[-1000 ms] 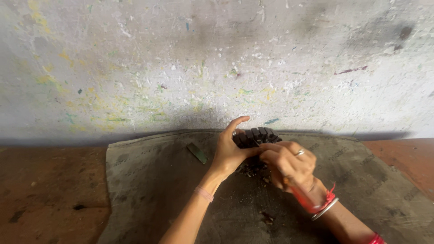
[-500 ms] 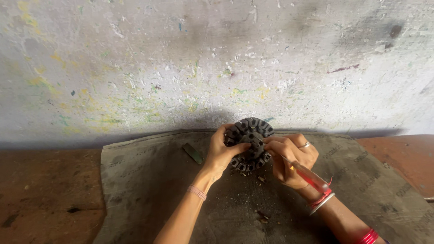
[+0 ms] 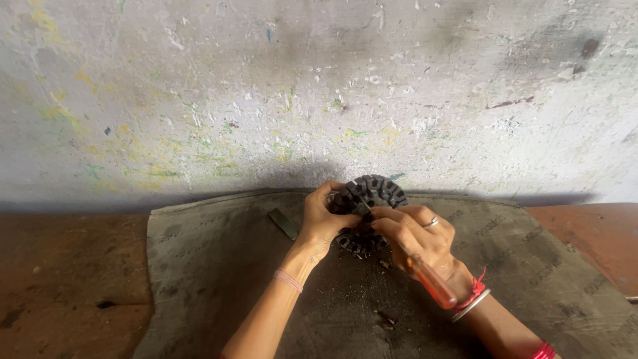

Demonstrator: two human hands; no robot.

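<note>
The left hand (image 3: 323, 221) reaches in from below with the wrist bent back, fingers curled round the left rim of a dark, slotted round metal core (image 3: 367, 207) that stands on edge over a grey-green cloth mat (image 3: 219, 266) near the stained wall (image 3: 319, 93). The right hand (image 3: 417, 238) comes in from the lower right, fingers closed about an orange-handled tool (image 3: 432, 282) whose handle runs down along the wrist, its fingertips pressed to the core's face. A small flat green strip (image 3: 284, 224) lies on the mat just left of the left hand.
</note>
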